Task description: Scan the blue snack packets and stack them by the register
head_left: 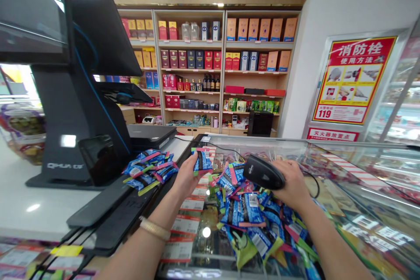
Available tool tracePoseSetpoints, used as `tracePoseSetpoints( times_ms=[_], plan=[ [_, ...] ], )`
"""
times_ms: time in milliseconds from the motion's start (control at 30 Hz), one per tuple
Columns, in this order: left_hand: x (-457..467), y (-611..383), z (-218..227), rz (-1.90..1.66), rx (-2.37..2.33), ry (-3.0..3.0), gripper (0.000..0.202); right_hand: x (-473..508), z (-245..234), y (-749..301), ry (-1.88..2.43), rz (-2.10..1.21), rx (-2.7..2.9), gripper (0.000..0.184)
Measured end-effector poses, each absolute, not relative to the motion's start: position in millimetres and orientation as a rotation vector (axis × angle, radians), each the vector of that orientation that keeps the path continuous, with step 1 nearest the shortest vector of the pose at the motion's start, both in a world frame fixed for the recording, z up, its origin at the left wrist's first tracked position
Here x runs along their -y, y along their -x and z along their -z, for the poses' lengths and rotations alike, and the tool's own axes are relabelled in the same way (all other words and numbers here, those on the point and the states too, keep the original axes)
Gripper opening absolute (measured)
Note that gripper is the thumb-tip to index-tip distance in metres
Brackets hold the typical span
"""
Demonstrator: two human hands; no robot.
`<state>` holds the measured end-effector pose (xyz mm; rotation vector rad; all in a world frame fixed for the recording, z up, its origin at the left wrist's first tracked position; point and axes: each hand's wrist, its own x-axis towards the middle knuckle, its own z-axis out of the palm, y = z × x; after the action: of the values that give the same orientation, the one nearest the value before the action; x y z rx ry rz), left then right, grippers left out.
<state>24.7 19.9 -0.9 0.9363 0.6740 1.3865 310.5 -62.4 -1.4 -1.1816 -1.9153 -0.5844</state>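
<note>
Between the fingers of my left hand (187, 174) is a small blue snack packet (202, 160) with green and pink edges, lifted above the counter. My right hand (292, 181) is wrapped round a black barcode scanner (264, 171), its head pointing left toward that packet. Beneath the scanner a large heap of similar blue packets (251, 208) lies on the glass counter (210, 256), some showing white barcode labels. To the left of my left hand, a smaller pile of packets (149, 169) rests by the register's base.
A black point-of-sale terminal (78, 96) stands close on the left. The scanner's cable (226, 146) runs across the glass. Shelves of boxed goods (190, 59) line the back wall, and a red fire-hydrant sign (354, 81) hangs at the right.
</note>
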Motion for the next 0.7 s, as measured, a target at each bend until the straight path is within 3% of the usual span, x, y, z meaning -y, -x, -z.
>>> tracePoseSetpoints(
  times_ms=[367,700],
  plan=[
    [-4,-35,0,-1.19,-0.677,-1.086,0.027,69,-5,-299,1.206,0.425,2.014,0.022],
    [-1,-37,0,-1.112,-0.658,-1.174,0.036,71,-7,-295,1.215,0.387,2.043,0.015]
  ],
)
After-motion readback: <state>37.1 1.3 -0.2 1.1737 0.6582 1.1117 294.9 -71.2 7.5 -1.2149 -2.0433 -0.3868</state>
